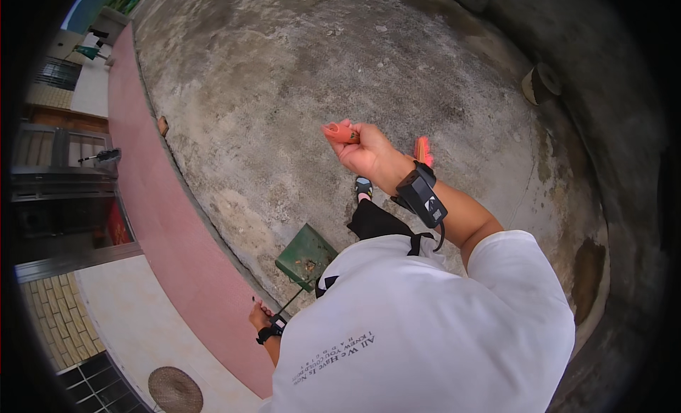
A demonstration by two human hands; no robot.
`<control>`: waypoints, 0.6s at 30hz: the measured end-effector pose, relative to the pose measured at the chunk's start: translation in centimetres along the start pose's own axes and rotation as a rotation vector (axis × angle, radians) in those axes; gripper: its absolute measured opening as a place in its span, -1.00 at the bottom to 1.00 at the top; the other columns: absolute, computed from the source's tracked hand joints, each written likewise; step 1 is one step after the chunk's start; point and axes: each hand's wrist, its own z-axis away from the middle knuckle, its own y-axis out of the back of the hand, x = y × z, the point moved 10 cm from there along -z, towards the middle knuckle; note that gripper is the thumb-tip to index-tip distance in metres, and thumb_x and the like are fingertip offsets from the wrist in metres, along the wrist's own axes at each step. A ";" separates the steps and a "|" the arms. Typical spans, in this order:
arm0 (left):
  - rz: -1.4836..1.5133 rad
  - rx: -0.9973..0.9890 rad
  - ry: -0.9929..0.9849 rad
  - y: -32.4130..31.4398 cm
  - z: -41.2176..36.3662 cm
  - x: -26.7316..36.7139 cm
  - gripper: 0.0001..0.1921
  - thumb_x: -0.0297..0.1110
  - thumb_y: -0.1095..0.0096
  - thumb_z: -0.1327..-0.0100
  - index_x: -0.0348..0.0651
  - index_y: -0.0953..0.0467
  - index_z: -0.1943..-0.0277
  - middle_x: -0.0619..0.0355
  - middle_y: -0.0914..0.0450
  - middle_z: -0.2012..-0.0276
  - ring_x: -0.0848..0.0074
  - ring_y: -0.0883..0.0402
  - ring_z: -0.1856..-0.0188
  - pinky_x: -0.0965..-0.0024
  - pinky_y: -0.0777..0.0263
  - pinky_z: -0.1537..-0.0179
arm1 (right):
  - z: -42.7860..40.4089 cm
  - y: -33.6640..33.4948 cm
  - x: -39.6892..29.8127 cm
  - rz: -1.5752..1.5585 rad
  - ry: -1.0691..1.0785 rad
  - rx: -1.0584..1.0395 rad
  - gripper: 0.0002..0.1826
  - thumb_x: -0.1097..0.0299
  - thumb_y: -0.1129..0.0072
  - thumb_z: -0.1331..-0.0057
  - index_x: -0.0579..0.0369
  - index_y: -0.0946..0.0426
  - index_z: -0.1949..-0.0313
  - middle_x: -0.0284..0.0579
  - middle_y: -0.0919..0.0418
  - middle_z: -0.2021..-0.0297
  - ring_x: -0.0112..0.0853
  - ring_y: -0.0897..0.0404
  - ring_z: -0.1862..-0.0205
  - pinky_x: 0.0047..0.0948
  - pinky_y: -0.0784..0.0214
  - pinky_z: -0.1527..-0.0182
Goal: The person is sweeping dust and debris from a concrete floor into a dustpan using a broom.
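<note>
My right hand (pixel 367 152) is raised in front of me, fingers curled around the salmon-coloured, hollow-ended handle of a broom (pixel 340 132). Green marks show on the handle; the rest of its length is hidden behind my hand and forearm. Orange broom bristles (pixel 423 150) show on the concrete beyond my wrist. Low at my left side, my left hand (pixel 260 315) is curled on a thin dark rod (pixel 253 299), of which only the tip shows. Between that hand and my foot, a green dustpan (pixel 302 252) rests on the ground with bits of debris in it. Whether the rod joins the dustpan is unclear.
A pink raised ledge (pixel 165 211) runs along the house on the left. A brick piece (pixel 163 125) lies at its foot. A straw hat (pixel 175 389) is at the lower left. A round container (pixel 541 83) stands by the right-hand wall.
</note>
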 end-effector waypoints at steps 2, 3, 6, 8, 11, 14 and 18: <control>-0.018 0.019 0.010 -0.8 -0.6 2.7 -0.83 -0.35 0.07 -0.08 -0.27 -0.41 0.39 0.23 -0.24 0.76 0.57 -0.21 0.78 0.50 -0.12 0.77 | -1.9 -4.5 1.1 0.010 -0.023 -0.062 -0.88 0.64 0.34 -0.10 0.32 -0.18 0.33 -0.16 -0.31 0.48 -0.41 -0.40 0.45 -0.24 -0.36 0.18; -0.001 0.045 0.018 -1.2 -1.1 4.0 -0.83 -0.35 0.07 -0.08 -0.27 -0.41 0.39 0.23 -0.24 0.76 0.57 -0.21 0.78 0.50 -0.13 0.77 | -2.5 -6.2 1.3 0.013 -0.028 -0.055 -0.88 0.64 0.34 -0.10 0.32 -0.18 0.33 -0.16 -0.31 0.48 -0.41 -0.40 0.45 -0.24 -0.36 0.18; 0.008 0.070 0.022 -3.3 -2.9 8.3 -0.83 -0.35 0.07 -0.09 -0.27 -0.41 0.38 0.24 -0.24 0.76 0.57 -0.21 0.78 0.49 -0.13 0.77 | -4.3 -11.0 0.1 -0.030 -0.010 -0.159 -0.93 0.65 0.29 -0.09 0.29 -0.21 0.41 -0.18 -0.31 0.52 -0.43 -0.39 0.49 -0.29 -0.39 0.23; 0.013 0.057 -0.007 -4.7 -4.5 10.8 -0.84 -0.37 0.08 -0.08 -0.27 -0.40 0.37 0.23 -0.25 0.74 0.57 -0.22 0.77 0.49 -0.15 0.77 | -3.9 -12.5 -1.6 -0.004 -0.011 -0.253 -0.93 0.63 0.29 -0.09 0.26 -0.19 0.39 -0.19 -0.31 0.52 -0.44 -0.39 0.49 -0.29 -0.39 0.24; -0.013 0.043 -0.027 -6.5 -7.9 14.1 -0.85 -0.38 0.08 -0.08 -0.28 -0.40 0.38 0.23 -0.25 0.74 0.57 -0.23 0.76 0.50 -0.15 0.76 | -0.9 -15.5 -4.5 -0.180 -0.131 -0.466 -0.94 0.64 0.25 -0.06 0.26 -0.15 0.44 -0.19 -0.27 0.53 -0.45 -0.37 0.53 -0.39 -0.41 0.35; -0.068 0.029 -0.054 -9.2 -10.4 18.7 -0.85 -0.38 0.08 -0.09 -0.28 -0.39 0.38 0.22 -0.24 0.74 0.57 -0.23 0.75 0.50 -0.13 0.76 | 4.9 -16.8 -5.6 -0.489 -0.134 -0.431 -0.91 0.67 0.21 -0.02 0.28 -0.11 0.48 -0.17 -0.20 0.56 -0.46 -0.34 0.61 -0.49 -0.41 0.47; -0.145 -0.059 -0.048 -15.1 -15.3 24.7 -0.84 -0.37 0.08 -0.10 -0.28 -0.40 0.40 0.22 -0.24 0.74 0.57 -0.21 0.76 0.51 -0.11 0.76 | 6.7 -14.7 -9.3 -0.578 0.011 -0.522 -0.94 0.60 0.23 -0.08 0.25 -0.11 0.50 -0.20 -0.18 0.61 -0.48 -0.30 0.70 -0.52 -0.38 0.60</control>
